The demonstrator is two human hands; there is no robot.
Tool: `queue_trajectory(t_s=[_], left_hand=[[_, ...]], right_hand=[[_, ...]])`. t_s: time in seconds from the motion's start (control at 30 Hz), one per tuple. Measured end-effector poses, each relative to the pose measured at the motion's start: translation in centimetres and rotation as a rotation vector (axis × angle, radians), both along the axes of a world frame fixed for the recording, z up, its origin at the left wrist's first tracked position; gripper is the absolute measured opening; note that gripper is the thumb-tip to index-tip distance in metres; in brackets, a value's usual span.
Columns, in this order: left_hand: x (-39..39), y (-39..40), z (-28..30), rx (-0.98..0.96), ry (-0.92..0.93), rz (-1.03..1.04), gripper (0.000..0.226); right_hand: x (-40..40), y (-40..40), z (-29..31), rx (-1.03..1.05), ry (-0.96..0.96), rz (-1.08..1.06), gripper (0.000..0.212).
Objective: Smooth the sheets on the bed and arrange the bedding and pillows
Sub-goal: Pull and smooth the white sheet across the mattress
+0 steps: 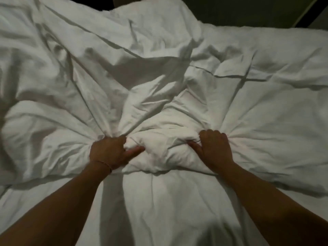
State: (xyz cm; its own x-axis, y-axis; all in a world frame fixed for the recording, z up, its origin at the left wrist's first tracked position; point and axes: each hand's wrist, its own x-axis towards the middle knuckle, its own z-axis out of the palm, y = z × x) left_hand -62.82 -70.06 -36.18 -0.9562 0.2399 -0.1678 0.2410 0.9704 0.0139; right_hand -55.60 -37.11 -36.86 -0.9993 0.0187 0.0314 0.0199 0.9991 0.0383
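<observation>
Watching from my end, both hands were bunched into the white duvet (177, 96), left hand (108, 151) and right hand (214, 148) each gripping a fistful, level with each other. Its rumpled bulk lay beyond them across the bed, so I'd guess a pull toward me.

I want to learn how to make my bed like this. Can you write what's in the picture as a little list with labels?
place: a bed seen from above, dim light
bedding: white duvet, rumpled, covering most of the view
left hand: grips a bunch of the duvet, wristband on the wrist
right hand: grips a bunch of the duvet
between the hands: a puffy gathered fold
creases: spread out from both grips
pillows: cannot tell
</observation>
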Motion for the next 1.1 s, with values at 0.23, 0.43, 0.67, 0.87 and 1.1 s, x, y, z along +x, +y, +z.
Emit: queue_trajectory(t_s=[0.23,0.43,0.67,0.87,1.1], left_hand=[[4.1,-1.7,5.6,-0.012,-0.054,-0.018,0.103],[10.2,-3.0,12.7,0.000,-0.059,-0.052,0.119],[19.4,-3.3,19.5,0.006,-0.066,-0.023,0.120],[26.9,-6.9,21.2,0.002,-0.095,0.126,0.109],[25.1,-9.1,19.3,-0.033,-0.083,0.181,0.111]], right_hand=[[1.7,0.8,6.5,0.006,-0.223,0.074,0.081],[8.7,1.1,13.6,-0.074,-0.264,0.143,0.126],[17.0,0.8,20.9,-0.087,-0.317,0.189,0.133],[20.8,-2.0,23.9,-0.066,-0.275,0.307,0.130],[20.6,-5.9,20.6,-0.101,-0.268,0.239,0.128]])
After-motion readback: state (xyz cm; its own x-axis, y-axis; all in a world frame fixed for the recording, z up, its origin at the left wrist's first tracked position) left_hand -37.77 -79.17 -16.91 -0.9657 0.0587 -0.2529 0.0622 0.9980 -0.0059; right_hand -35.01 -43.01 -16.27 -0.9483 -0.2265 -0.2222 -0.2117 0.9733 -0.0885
